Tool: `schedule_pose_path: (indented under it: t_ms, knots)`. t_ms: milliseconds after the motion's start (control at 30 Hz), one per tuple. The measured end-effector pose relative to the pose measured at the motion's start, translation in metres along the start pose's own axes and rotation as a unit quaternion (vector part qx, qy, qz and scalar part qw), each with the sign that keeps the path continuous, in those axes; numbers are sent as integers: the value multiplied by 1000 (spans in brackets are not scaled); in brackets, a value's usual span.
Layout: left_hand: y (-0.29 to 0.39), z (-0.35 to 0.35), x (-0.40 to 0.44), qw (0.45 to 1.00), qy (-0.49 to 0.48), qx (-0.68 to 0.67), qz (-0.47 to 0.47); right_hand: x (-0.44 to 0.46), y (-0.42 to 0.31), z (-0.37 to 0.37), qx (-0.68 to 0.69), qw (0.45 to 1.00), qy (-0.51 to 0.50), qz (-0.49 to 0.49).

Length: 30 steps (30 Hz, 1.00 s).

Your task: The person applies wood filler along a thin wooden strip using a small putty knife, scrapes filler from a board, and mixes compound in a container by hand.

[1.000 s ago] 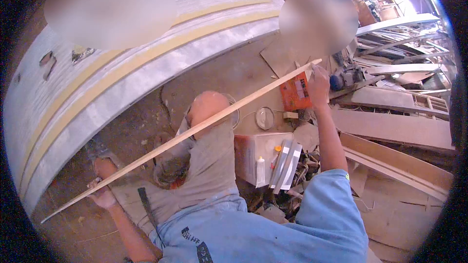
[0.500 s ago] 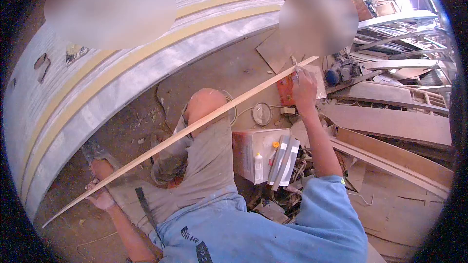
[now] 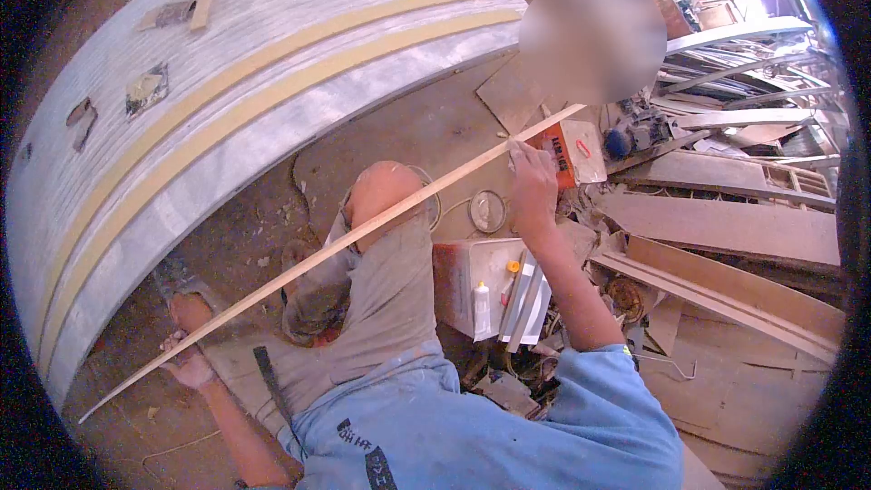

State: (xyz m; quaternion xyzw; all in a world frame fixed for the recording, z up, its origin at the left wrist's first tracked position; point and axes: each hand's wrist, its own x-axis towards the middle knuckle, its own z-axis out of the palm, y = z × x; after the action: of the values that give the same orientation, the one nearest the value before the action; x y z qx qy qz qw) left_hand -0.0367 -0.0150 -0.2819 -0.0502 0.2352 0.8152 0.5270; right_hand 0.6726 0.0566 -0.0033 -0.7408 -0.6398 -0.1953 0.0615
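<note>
A long, thin wooden strip runs diagonally in front of me, across my knee, from lower left to upper right. Near its lower left end, my left hand is closed around it. My right hand pinches the strip some way short of its upper right end. A small pale bit sticks up by the right fingertips; whether it is a finger or something held is unclear. Behind the right hand stands an orange and white box.
A large curved panel with two yellowish strips fills the upper left. By my right leg, a white box top carries a small bottle and flat bars. Boards and scrap lie at right. A blurred patch hides the top centre-right.
My right hand has slid down and left along the strip, uncovering more of the orange box. The left hand and strip stay nearly still. A blurred patch over the panel is gone.
</note>
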Motion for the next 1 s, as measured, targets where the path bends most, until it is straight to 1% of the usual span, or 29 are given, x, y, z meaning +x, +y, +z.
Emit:
schedule_pose_path:
  t_ms: [33,67,167,233,267,300,333,367,433,467,533,567,633,667,733,767,833,867,933,1000]
  knots:
    - [2,-3,0,999,-19,-32,-10,0,-4,-5,2,1000,0,-24]
    - [5,-6,1,997,-37,-63,-21,0,-4,-11,4,1000,1,-25]
    - [-4,34,-20,999,-27,-27,-33,6,3,-24,-15,1000,19,-16]
    - [-7,39,-23,998,53,28,11,12,12,-29,-51,998,36,-21]
    - [-7,39,-22,998,53,28,10,10,17,-19,-51,998,35,-21]
    - [-7,33,-20,999,33,18,8,5,25,0,-63,997,14,-43]
    - [-8,33,-19,1000,12,8,5,5,24,3,-75,995,-8,-64]
    - [-9,33,-20,1000,12,6,4,2,23,4,-77,995,-8,-64]
    - [-15,42,-24,999,-26,-21,3,2,-4,-12,15,992,-11,-125]
    - [-15,44,-24,999,-26,-20,3,4,-14,-20,15,992,-11,-125]
    - [-13,41,-23,997,-37,-61,-15,7,-26,-30,157,976,-18,-147]
    - [-12,39,-22,997,-37,-60,-15,8,-22,-30,157,976,-18,-147]
    - [-11,41,-24,997,63,-35,15,16,-8,-30,114,991,37,-67]
    - [-11,42,-25,997,64,-35,16,18,4,-28,115,990,36,-68]
    - [-11,41,-24,999,-13,-41,-5,23,25,-20,18,999,27,39]
    - [-11,39,-23,999,-12,-43,-3,23,28,-16,19,999,28,36]
    - [-10,39,-22,999,-6,-33,6,23,23,-20,22,1000,-14,18]
    - [-11,39,-23,999,-4,-34,6,21,19,-20,21,1000,-15,17]
    - [-14,43,-24,997,-34,-71,-10,15,3,-19,37,998,-30,33]
    - [-20,54,-27,998,-15,-62,4,10,-5,-13,32,999,-28,29]
